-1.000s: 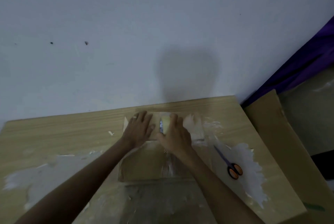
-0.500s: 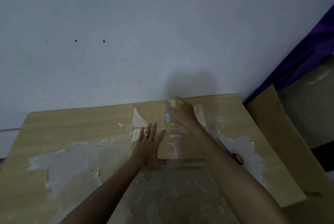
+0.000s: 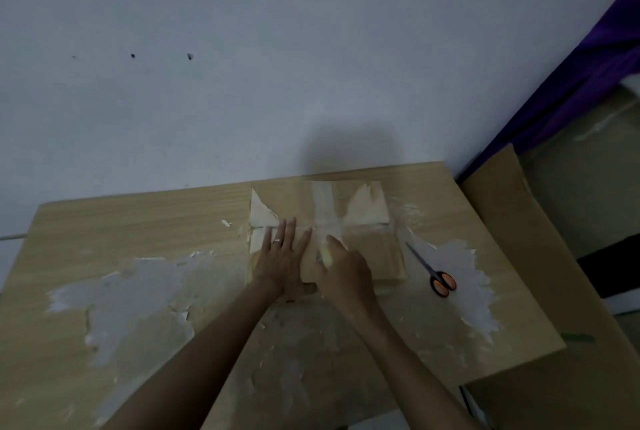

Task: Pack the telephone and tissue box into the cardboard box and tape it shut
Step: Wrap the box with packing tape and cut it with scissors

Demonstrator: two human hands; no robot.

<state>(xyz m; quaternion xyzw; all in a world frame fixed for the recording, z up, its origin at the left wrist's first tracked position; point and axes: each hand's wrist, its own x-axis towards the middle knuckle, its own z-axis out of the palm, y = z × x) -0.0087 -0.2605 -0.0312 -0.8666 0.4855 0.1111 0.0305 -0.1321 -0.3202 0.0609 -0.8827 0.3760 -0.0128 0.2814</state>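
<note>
At frame centre, presses straight-fingered left hand point(image 3: 282, 263) flat on closed brown cardboard box point(image 3: 375, 254), grips pale yellow tape roll point(image 3: 325, 255) atop it in curled right hand point(image 3: 348, 275).

Table point(image 3: 138, 218) with cardboard box point(image 3: 374, 256), scissors point(image 3: 431, 272)

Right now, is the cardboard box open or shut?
Shut. The cardboard box flaps lie flat under the left hand, a tape strip crosses the seam, right hand grips tape roll.
</note>
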